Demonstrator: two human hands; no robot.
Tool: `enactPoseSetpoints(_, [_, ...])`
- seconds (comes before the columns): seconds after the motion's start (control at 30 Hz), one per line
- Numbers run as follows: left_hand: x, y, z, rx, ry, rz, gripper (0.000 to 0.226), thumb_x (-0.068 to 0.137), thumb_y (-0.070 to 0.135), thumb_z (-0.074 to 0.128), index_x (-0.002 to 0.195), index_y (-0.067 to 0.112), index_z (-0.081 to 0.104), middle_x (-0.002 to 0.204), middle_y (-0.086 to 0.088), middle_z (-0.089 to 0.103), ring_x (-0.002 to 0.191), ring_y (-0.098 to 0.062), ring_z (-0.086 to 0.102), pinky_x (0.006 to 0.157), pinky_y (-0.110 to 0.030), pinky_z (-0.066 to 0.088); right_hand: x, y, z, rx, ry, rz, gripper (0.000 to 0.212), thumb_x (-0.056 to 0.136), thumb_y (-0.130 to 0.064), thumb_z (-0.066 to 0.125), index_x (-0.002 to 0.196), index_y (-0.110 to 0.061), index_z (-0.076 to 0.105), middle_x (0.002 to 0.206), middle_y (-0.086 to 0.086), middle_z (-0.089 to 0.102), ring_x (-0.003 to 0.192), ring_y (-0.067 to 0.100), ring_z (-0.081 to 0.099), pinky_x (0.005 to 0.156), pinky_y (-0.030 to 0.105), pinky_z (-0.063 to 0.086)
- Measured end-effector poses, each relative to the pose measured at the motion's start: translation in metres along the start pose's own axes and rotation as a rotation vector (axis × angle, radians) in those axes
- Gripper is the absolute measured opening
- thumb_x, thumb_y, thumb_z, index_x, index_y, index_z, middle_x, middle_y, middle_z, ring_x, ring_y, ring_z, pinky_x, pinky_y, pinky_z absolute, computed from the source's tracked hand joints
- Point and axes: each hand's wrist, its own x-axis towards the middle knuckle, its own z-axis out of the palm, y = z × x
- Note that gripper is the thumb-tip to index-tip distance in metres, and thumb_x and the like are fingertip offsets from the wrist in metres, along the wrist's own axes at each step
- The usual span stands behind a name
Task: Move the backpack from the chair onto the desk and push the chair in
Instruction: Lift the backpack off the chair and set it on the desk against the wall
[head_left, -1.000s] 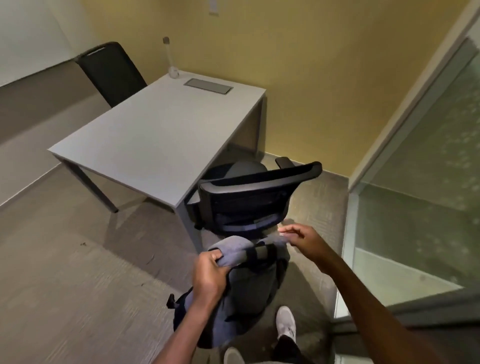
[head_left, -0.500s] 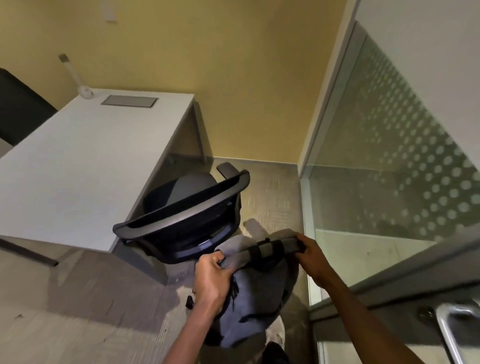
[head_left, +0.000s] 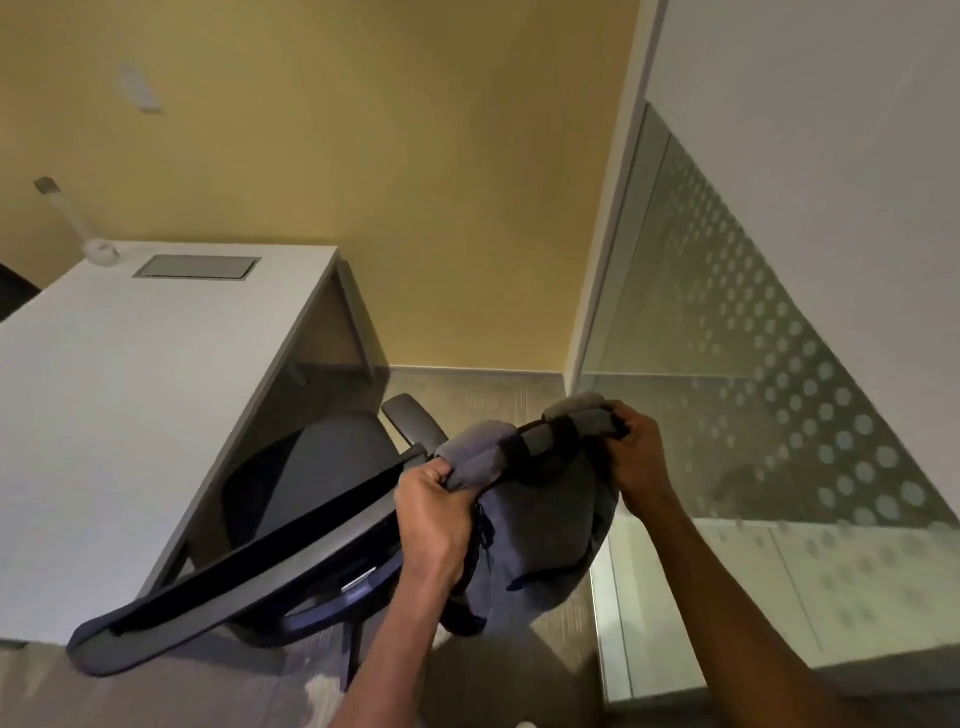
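A grey backpack (head_left: 540, 540) hangs in the air in front of me, just right of the chair's backrest. My left hand (head_left: 434, 506) grips its top left edge and my right hand (head_left: 636, 457) grips the right end of its top handle. The black office chair (head_left: 291, 519) stands at the near right side of the white desk (head_left: 119, 405), with its backrest toward me and its seat partly under the desk edge. The bag's lower part hangs beside the backrest.
A frosted glass partition (head_left: 779, 415) with a dot pattern stands close on the right. A yellow wall is behind. On the desk's far end are a small white lamp (head_left: 93, 239) and a grey cable hatch (head_left: 195, 267). Another dark chair shows at the left edge.
The backpack has risen from near the floor to backrest height and moved right. My right hand went from just touching to gripping the handle. My view has turned right and come closer to the chair.
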Motion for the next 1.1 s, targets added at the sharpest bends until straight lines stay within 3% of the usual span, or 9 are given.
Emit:
enactPoseSetpoints(0.27, [0.087,0.062,0.035,-0.153,0.052,0.074,0.005,0.086,0.004,0.084,0.086,0.009,0.086,0.074,0.000,0.083,0.072,-0.016,0.079,0.062,-0.030,0.064,0.128,-0.029,0.001,-0.058,0.041,-0.097,0.034,0.088,0.005,0.063,0.113,-0.013,0.076,0.103,0.007,0.079,0.098,0.024,0.076,0.090,0.053,0.062])
enactPoseSetpoints(0.37, [0.123,0.084,0.043,-0.182,0.083,0.058,0.008,0.085,0.002,0.085,0.091,0.008,0.086,0.072,0.005,0.083,0.072,-0.012,0.079,0.065,-0.024,0.065,0.167,-0.041,0.014,-0.020,0.077,-0.125,0.029,0.091,0.007,0.063,0.108,-0.012,0.077,0.097,0.003,0.078,0.093,0.010,0.075,0.087,0.040,0.063])
enactPoseSetpoints(0.47, [0.170,0.094,0.043,-0.190,0.092,0.058,0.009,0.085,0.005,0.085,0.091,0.011,0.086,0.078,-0.001,0.085,0.079,-0.017,0.082,0.071,-0.034,0.069,0.211,-0.047,0.034,-0.019,0.087,-0.165,0.033,0.090,0.010,0.062,0.105,-0.016,0.077,0.092,-0.008,0.075,0.084,-0.005,0.071,0.082,0.026,0.062])
enactPoseSetpoints(0.53, [0.205,0.103,0.040,-0.141,0.131,0.055,0.006,0.083,0.010,0.088,0.087,0.014,0.087,0.080,-0.003,0.085,0.080,-0.020,0.083,0.071,-0.035,0.068,0.241,-0.054,0.048,-0.010,0.084,-0.175,0.031,0.090,0.009,0.063,0.108,-0.012,0.078,0.093,-0.004,0.076,0.087,-0.001,0.072,0.083,0.022,0.061])
enactPoseSetpoints(0.67, [0.260,0.126,0.028,-0.100,0.205,0.074,0.006,0.082,0.011,0.089,0.086,0.014,0.086,0.078,0.002,0.084,0.072,-0.006,0.080,0.067,-0.026,0.067,0.297,-0.069,0.079,0.042,0.041,-0.189,0.031,0.088,0.009,0.064,0.108,-0.009,0.079,0.095,0.001,0.078,0.092,0.015,0.074,0.083,0.024,0.061])
enactPoseSetpoints(0.87, [0.345,0.165,-0.014,0.040,0.390,0.187,0.006,0.085,0.018,0.087,0.090,0.020,0.085,0.078,0.011,0.079,0.070,0.002,0.075,0.061,-0.011,0.058,0.388,-0.121,0.162,0.166,-0.049,-0.231,0.036,0.083,0.014,0.059,0.101,-0.008,0.081,0.090,-0.001,0.078,0.084,0.010,0.072,0.076,0.024,0.061])
enactPoseSetpoints(0.93, [0.372,0.170,-0.029,0.126,0.506,0.194,0.011,0.087,0.028,0.085,0.094,0.019,0.086,0.081,0.004,0.080,0.075,-0.006,0.074,0.065,-0.022,0.059,0.411,-0.133,0.193,0.177,-0.082,-0.255,0.035,0.084,0.015,0.058,0.100,-0.006,0.080,0.088,0.002,0.077,0.083,0.015,0.072,0.075,0.026,0.061])
enactPoseSetpoints(1.03, [0.393,0.157,-0.038,0.334,0.604,0.127,0.018,0.095,0.031,0.072,0.080,0.023,0.078,0.073,-0.002,0.074,0.065,-0.016,0.064,0.059,-0.029,0.044,0.419,-0.138,0.220,0.199,-0.044,-0.236,0.030,0.085,0.015,0.058,0.097,-0.002,0.080,0.085,0.007,0.076,0.078,0.015,0.069,0.068,0.019,0.058])
enactPoseSetpoints(1.1, [0.428,0.153,-0.050,0.386,0.665,0.039,0.018,0.101,0.025,0.064,0.094,0.018,0.079,0.084,-0.008,0.075,0.067,-0.019,0.061,0.067,-0.032,0.044,0.448,-0.140,0.261,0.199,-0.090,-0.209,0.028,0.085,0.015,0.059,0.096,-0.001,0.079,0.087,0.012,0.077,0.078,0.018,0.069,0.066,0.014,0.055])
